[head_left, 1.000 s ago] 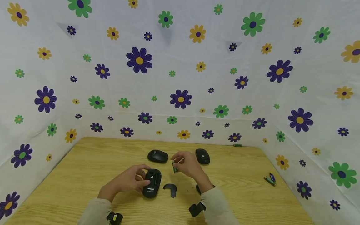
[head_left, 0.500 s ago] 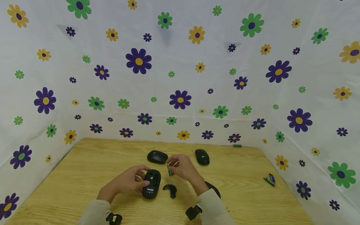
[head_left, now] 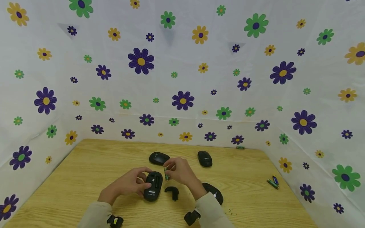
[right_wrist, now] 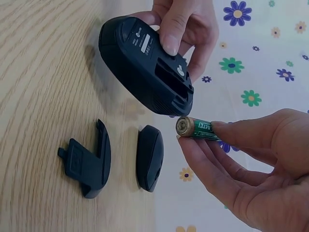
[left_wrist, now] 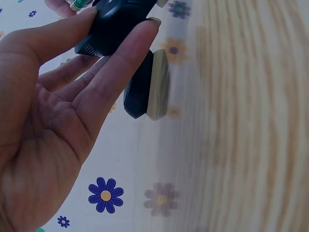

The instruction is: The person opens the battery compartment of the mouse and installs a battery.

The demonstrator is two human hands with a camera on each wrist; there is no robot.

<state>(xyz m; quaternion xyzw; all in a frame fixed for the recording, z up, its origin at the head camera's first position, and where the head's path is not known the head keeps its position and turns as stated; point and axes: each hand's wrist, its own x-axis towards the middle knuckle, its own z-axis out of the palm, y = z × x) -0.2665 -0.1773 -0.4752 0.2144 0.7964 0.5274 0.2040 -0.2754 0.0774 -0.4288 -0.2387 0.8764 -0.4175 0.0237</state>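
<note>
My left hand (head_left: 129,182) grips a black computer mouse (head_left: 153,186) with its underside turned up. In the right wrist view the thumb presses on that underside, beside an uncovered battery slot (right_wrist: 172,79). A green battery (right_wrist: 200,128) is pinched between thumb and fingers of my right hand (head_left: 179,172), close to the mouse's end. The black battery cover (right_wrist: 87,162) lies loose on the table, to the right of the mouse in the head view. The left wrist view shows the mouse (left_wrist: 118,24) only in part, cut by the frame's top.
Behind the hands lie two more black mice, a left one (head_left: 159,158) and a right one (head_left: 205,159). Another mouse (head_left: 213,193) sits partly behind my right forearm. A green battery (head_left: 272,184) and a blue one (head_left: 275,180) lie at the right; one more battery (head_left: 240,148) is by the back edge.
My right hand has moved left with the battery, nearer to the mouse in my left hand. The mouse by my right forearm now shows more. My left hand has hardly moved.
</note>
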